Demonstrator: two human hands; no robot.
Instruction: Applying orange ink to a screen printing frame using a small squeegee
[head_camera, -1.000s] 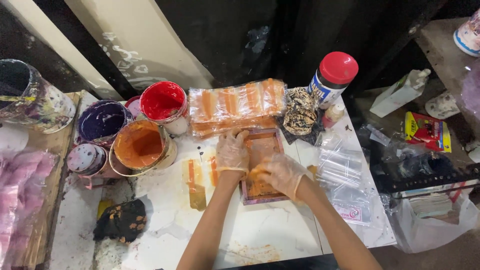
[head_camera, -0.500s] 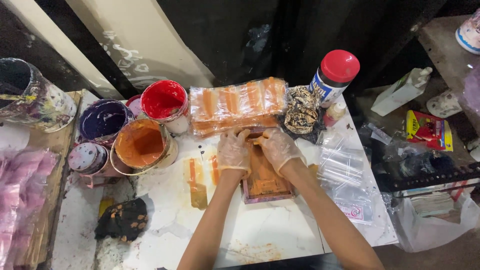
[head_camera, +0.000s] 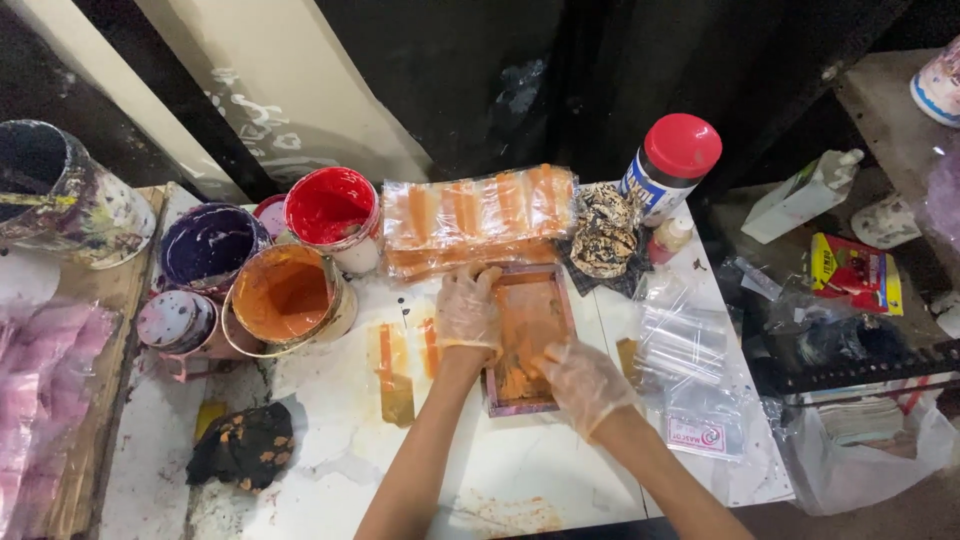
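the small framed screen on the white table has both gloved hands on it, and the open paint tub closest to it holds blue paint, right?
Not quite. The head view shows the open paint tub closest to the framed screen holds orange paint, not blue. The rest stands: the left hand and right hand, both gloved, rest on it on the white table.

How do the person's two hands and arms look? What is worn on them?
Both hands wear thin, translucent disposable gloves that end at the wrists. The left hand glove looks clean and slightly wrinkled. The right hand glove is loose and crinkled, with faint orange smears near the fingertips. Both forearms are bare: no sleeves, watch or bracelet show.
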